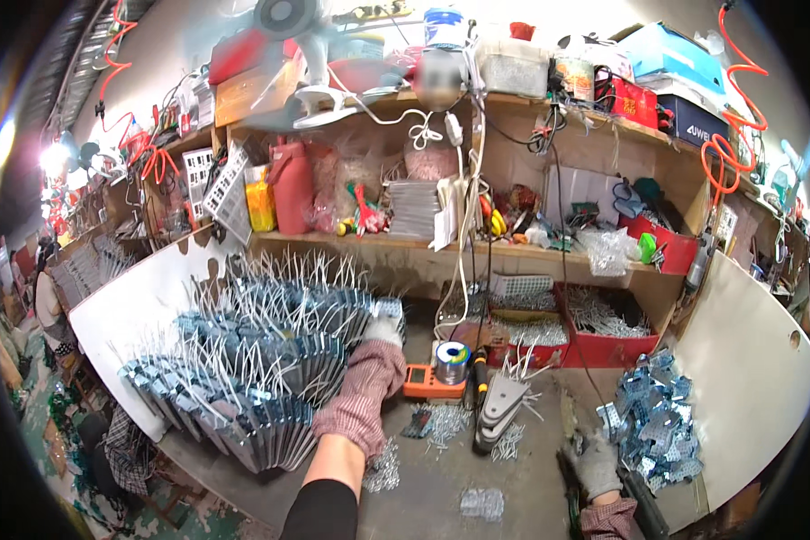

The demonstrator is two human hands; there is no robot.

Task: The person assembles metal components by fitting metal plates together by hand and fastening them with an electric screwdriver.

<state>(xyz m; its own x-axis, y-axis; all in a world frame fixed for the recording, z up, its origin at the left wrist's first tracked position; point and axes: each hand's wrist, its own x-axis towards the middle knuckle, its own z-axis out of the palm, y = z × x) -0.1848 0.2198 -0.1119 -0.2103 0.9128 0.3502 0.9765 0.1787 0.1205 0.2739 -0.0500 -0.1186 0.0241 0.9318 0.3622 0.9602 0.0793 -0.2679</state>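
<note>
From here I see the left hand (384,331), gloved in pale grey, reaching to the far right end of the wired plates (265,441); a small blue plate (388,309) shows right at its fingers, though I cannot tell whether they pinch it or only touch it. The wired plates stand in close, leaning rows over the left of the bench (414,504), white wires sticking up from them; the white panel (121,315) flanks them.

The right hand (594,463), gloved too, is low on the right, its fingers partly bent; I cannot tell whether they close on anything. Dark bars (643,504) lie to either side of it; just beyond, to its right, the loose blue plates (657,427) lie heaped.

Between the hands sit an orange meter (416,388), with a solder spool (452,362) just beside it; a yellow-and-black tool (481,378); a grey stack (505,397), tilted, wires at its far end; and small metal pins (445,423) in piles. A clear piece (482,504) lies nearer the person; red bins (607,349) of metal parts stand at the back, under a shelf (549,257) that carries a red thermos (292,191).
</note>
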